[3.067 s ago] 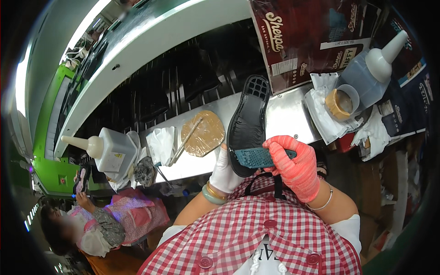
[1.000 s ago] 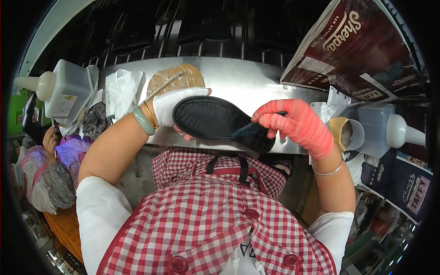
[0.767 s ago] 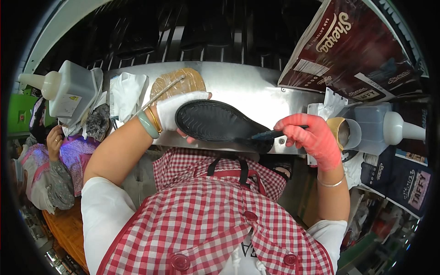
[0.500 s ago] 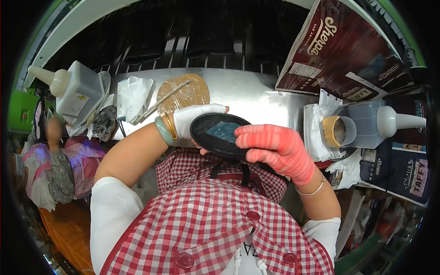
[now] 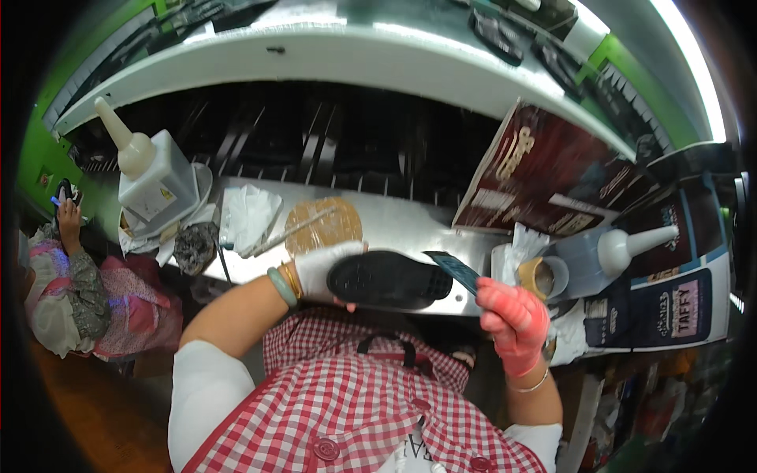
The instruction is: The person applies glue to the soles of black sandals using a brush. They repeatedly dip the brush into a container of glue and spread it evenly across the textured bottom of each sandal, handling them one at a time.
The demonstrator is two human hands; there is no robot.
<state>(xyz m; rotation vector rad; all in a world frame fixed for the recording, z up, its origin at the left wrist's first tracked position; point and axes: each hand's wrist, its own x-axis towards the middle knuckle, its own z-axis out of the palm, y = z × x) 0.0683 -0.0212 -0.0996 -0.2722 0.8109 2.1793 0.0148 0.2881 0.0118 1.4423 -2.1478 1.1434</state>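
My left hand [image 5: 325,266], in a white glove, grips the left end of a black shoe sole [image 5: 386,281] and holds it nearly level above my lap, at the bench's front edge. The sole's right end shows a small grid pattern. To the right of it, my right hand [image 5: 514,325], in a pinkish-red glove, pinches a thin dark teal piece [image 5: 455,269]. That piece has a pointed end and looks like a bit of cloth or pad; its exact kind is unclear. Its tip sits close to the sole's right end.
A brown disc [image 5: 335,223] with a thin stick [image 5: 307,224] lies on the metal bench [image 5: 402,231]. White wipes [image 5: 248,217] and a white nozzle bottle [image 5: 158,185] stand left. Right are a tape roll [image 5: 536,278], a clear nozzle bottle [image 5: 587,256] and printed boxes [image 5: 544,173]. A co-worker [image 5: 67,292] sits far left.
My right hand has moved right and down, lifting the teal piece off the sole. My left hand has turned the sole so a different face shows. The view has tilted up, showing an upper shelf.
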